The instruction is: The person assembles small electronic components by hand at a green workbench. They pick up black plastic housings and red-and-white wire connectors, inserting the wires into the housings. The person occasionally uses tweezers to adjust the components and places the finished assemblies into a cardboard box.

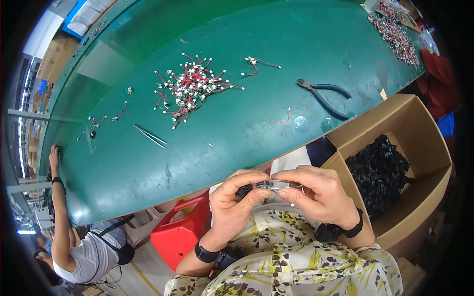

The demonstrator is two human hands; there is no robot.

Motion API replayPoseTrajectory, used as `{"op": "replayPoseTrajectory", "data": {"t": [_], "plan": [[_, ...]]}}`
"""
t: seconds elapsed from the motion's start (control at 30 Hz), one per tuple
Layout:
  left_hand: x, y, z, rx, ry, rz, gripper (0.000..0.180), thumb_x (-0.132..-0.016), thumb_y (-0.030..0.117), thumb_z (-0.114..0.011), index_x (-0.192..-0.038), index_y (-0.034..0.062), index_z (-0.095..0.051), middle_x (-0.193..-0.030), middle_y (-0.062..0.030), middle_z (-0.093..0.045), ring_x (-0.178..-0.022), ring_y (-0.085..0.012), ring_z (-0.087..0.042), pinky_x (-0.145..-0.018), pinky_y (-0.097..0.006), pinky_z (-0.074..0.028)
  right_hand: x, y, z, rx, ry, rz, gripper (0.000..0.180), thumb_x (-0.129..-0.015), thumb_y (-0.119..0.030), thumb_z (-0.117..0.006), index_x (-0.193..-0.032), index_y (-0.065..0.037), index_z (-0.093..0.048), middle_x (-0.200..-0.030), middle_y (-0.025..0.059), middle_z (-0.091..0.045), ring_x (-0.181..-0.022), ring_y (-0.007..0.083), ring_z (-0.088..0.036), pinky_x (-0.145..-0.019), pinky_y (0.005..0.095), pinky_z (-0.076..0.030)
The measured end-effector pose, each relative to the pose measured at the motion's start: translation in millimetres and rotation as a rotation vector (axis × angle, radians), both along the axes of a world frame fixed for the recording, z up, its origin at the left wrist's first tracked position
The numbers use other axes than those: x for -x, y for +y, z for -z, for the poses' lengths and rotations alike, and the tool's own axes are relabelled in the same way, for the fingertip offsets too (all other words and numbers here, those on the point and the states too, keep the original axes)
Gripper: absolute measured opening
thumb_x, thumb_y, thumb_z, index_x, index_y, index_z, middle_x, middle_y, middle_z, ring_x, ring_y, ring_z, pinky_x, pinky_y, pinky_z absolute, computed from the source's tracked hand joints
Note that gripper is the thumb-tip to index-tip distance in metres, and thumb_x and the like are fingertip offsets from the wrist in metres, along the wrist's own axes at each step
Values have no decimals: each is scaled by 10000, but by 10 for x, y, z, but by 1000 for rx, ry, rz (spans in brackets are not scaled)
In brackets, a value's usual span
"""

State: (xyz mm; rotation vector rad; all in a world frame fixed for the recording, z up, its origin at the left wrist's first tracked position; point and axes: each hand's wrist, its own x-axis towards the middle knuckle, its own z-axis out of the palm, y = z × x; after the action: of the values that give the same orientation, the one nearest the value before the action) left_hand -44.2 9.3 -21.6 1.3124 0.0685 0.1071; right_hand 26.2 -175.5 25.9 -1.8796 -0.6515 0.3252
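At lower centre of the frame, the left hand [234, 200] pinches a small black part [245, 190], and the right hand [316, 192] grips thin tweezers [284, 187] touching it. Right of them sits a cardboard box [419, 148] of black pieces. Above, on the green table [237, 133], lie pliers [323, 93], a wire pile [190, 89] and spare tweezers [149, 136]

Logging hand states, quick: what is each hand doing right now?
Left hand: closed, pinching a small black part.
Right hand: closed on thin metal tweezers, tips at that part.
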Motion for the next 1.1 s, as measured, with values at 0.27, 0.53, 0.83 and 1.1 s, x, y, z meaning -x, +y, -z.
{"op": "replayPoseTrajectory", "data": {"t": [0.27, 0.53, 0.83, 1.1], "plan": [[-70, 22, -54, -101, -14, 58, 221, -829, -9, -716, -1047, -16, -684, -1002, -118, -672, -910, -184, -638, -785, -288, -527, -51, -17, 88, 32, -67, -21, 151, -861, -131, -693, -989, -51, -689, -762, 98, -669, -607, 261, -643, -520, 337, -495], [-59, -8, -15, -171, 17, 15, 216, -847, -30, -693, -1062, -19, -686, -1016, -104, -667, -891, -155, -630, -758, -271, -530, -20, 29, 173, 118, -136, 33, 123, -851, -131, -690, -959, -72, -696, -749, 75, -667, -604, 254, -645, -504, 337, -495], [-115, -33, -88, -51, 84, -39, 282, -851, 3, -708, -1128, 6, -657, -1021, -85, -645, -823, -94, -580, -697, -220, -496, -92, 71, 139, 57, -63, 29, 178, -866, -132, -676, -1008, -25, -668, -847, 140, -680, -704, 294, -676, -606, 344, -532], [-31, 54, -80, -163, -27, -19, 362, -817, -9, -736, -1167, 27, -653, -1024, -53, -640, -855, -94, -584, -761, -225, -484, -68, 24, -9, -178, 317, 35, 192, -880, -64, -703, -1031, 35, -636, -858, 49, -673, -759, 50, -602, -632, 202, -494]]}}
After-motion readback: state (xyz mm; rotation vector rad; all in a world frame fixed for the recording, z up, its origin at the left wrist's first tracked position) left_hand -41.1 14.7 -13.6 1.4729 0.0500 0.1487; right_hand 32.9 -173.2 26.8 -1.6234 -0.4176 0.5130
